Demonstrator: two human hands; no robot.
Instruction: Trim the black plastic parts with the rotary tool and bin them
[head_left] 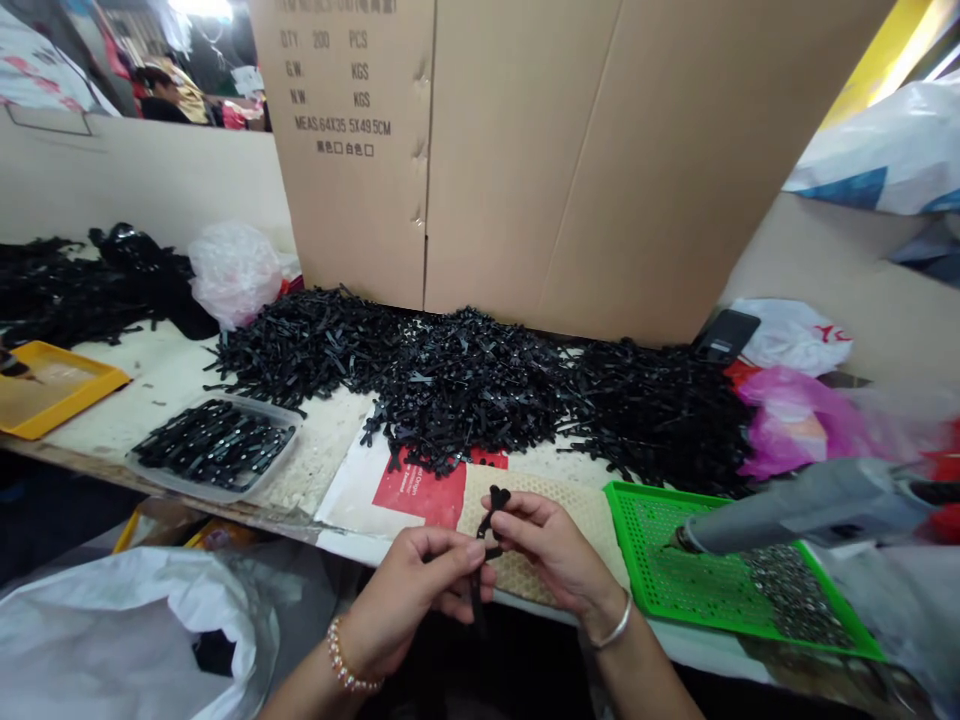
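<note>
A small black ribbon bow piece [491, 520] was held between both hands at the near edge of the white worktable [172, 375], just in front of a cream-coloured mesh mat [570, 505]. The left hand [409, 595], with a beaded pearl bracelet [346, 668] at its wrist, was closed on the lower part of the piece, thumb and forefinger pinched together. The right hand [551, 550], with a silver bangle [613, 628] at its wrist, was closed on the piece from the right, its fingertips meeting those of the left hand. The looped upper end of the piece was seen standing above the fingers.

A grey hot-glue gun [795, 505] was laid to the right, its nozzle resting over a green perforated plastic tray [645, 520] in which small metal parts [787, 590] were scattered. A long heap of black strip-shaped clips [465, 385] was spread across the far part of the table, before a tall brown cardboard box [585, 150]. To the left, a clear plastic tray of black clips [214, 445] was placed, and a shallow yellow tray [52, 390] further left. A red and white printed sheet [409, 490] was lying under the mat. A pink plastic bag [795, 420] was seen at the right, and a white plastic bag [120, 620] near left, below the table.
</note>
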